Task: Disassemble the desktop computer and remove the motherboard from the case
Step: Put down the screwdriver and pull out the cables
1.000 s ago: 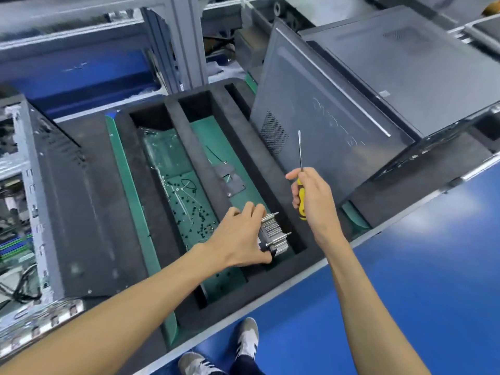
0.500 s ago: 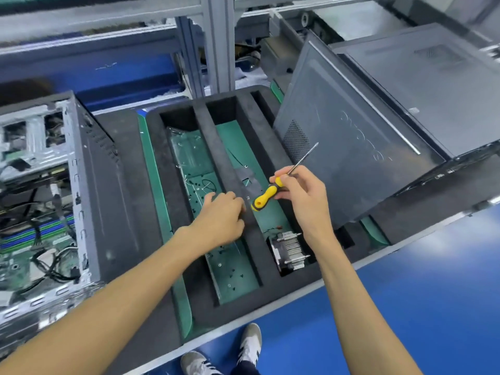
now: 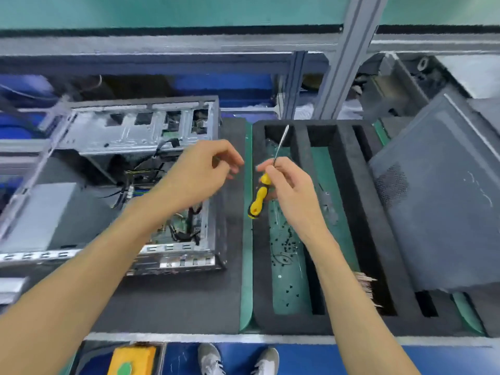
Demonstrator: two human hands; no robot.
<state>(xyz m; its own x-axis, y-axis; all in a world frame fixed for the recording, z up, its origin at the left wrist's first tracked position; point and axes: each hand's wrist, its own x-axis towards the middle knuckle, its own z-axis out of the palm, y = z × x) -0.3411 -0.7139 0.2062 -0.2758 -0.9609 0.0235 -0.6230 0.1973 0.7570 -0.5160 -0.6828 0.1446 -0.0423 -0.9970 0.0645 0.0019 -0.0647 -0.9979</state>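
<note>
We see the open computer case [image 3: 140,185] lying on the desk [image 3: 173,307], just left of the black foam tray [image 3: 349,212]. Our left hand [image 3: 200,171] hangs over the case's right edge, fingers loosely curled, holding nothing. Our right hand [image 3: 286,185] is above the tray's left slot and pinches the yellow screwdriver [image 3: 261,194] near the top of its handle. The metal tip points away from us. Small black screws [image 3: 286,244] lie in that slot, and a metal heatsink [image 3: 368,288] sits in the next one.
</note>
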